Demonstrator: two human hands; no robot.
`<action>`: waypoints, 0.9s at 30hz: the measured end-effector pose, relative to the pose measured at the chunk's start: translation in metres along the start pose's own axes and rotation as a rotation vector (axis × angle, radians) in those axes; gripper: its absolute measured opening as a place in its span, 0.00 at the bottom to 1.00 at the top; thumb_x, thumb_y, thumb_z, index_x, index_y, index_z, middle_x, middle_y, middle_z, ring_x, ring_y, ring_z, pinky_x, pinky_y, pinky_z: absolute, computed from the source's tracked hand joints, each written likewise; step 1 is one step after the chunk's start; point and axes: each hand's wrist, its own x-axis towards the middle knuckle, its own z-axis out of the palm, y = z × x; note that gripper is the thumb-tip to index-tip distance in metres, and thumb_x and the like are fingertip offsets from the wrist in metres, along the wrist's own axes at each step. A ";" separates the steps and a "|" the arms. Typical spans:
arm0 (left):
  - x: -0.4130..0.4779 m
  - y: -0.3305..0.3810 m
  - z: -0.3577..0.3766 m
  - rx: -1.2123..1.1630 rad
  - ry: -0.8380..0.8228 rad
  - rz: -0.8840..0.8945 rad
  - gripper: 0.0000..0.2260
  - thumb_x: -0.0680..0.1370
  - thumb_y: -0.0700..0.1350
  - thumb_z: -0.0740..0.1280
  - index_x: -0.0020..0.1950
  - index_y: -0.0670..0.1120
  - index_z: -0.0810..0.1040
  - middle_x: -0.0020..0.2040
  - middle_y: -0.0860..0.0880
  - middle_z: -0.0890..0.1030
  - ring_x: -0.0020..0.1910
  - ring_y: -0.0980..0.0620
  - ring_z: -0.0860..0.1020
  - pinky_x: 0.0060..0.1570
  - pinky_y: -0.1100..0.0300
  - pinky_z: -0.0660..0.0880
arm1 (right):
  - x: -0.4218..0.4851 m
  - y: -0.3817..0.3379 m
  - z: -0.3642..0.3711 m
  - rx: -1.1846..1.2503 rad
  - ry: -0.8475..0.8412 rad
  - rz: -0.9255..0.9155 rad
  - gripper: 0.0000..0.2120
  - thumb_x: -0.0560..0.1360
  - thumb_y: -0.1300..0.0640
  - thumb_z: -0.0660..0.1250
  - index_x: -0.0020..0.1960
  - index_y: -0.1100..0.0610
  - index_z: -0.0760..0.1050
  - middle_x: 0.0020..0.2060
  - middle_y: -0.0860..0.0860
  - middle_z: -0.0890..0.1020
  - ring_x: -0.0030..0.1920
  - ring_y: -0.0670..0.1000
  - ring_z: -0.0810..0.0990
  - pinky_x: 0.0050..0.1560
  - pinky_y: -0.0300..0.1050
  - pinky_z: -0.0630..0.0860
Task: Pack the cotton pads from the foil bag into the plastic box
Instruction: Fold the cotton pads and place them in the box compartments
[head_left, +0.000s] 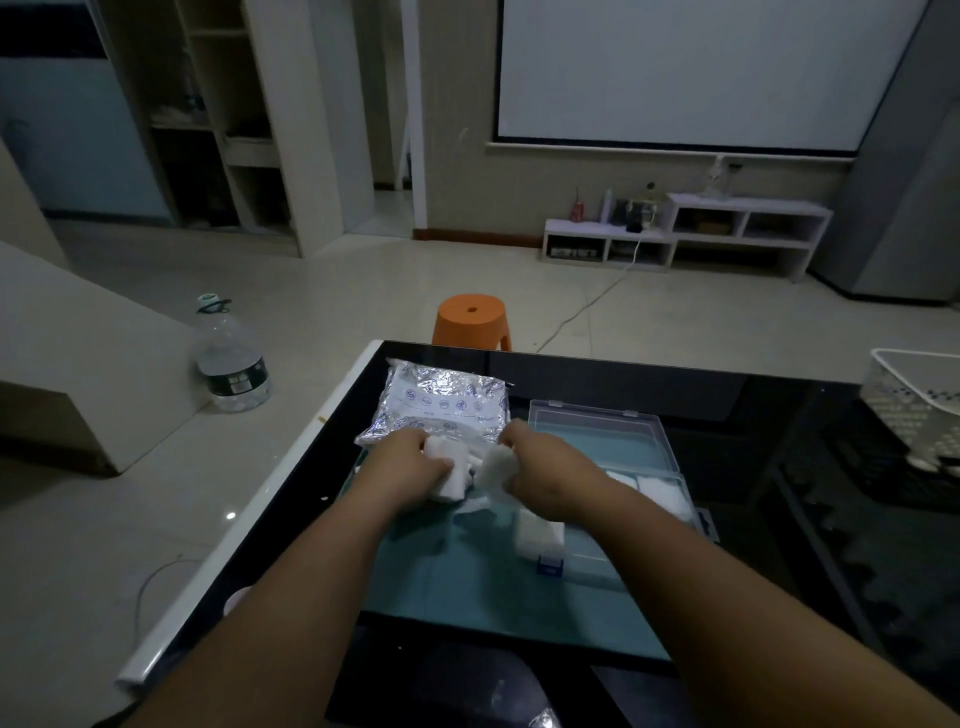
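Observation:
A silver foil bag (445, 400) lies on the teal mat (467, 597) at the table's far left. My left hand (410, 465) grips a stack of white cotton pads (451, 470) at the bag's near opening. My right hand (540, 475) holds another clump of white pads (493, 465) just beside it. The clear plastic box (652, 486) stands open to the right, its lid (597, 431) lying back, with white pads (662, 493) in its right part. A further stack of pads (540, 535) rests at the box's near left edge.
The black glass table (753, 519) has a white rim along its left side. A white mesh basket (919, 400) stands at the far right. On the floor beyond are an orange stool (471, 318) and a large water bottle (231, 358).

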 end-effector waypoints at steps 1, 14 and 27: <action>-0.001 0.003 0.002 -0.069 -0.023 -0.002 0.10 0.73 0.42 0.68 0.54 0.45 0.79 0.50 0.46 0.81 0.47 0.47 0.78 0.45 0.56 0.75 | -0.003 0.004 -0.004 0.054 0.029 0.016 0.20 0.77 0.62 0.65 0.67 0.55 0.67 0.62 0.57 0.77 0.58 0.57 0.76 0.51 0.48 0.75; -0.002 0.034 0.033 -0.239 -0.110 0.001 0.07 0.72 0.36 0.67 0.47 0.44 0.79 0.43 0.43 0.82 0.40 0.45 0.81 0.37 0.55 0.78 | -0.025 0.055 -0.023 0.519 0.176 0.177 0.16 0.75 0.63 0.66 0.61 0.54 0.73 0.52 0.53 0.79 0.50 0.54 0.80 0.52 0.54 0.81; 0.004 0.039 0.039 -0.518 -0.316 -0.084 0.05 0.74 0.32 0.66 0.45 0.39 0.81 0.27 0.50 0.78 0.23 0.56 0.74 0.30 0.59 0.73 | -0.008 0.047 -0.023 0.743 0.234 0.157 0.09 0.78 0.64 0.64 0.56 0.57 0.78 0.46 0.54 0.82 0.46 0.54 0.81 0.46 0.47 0.80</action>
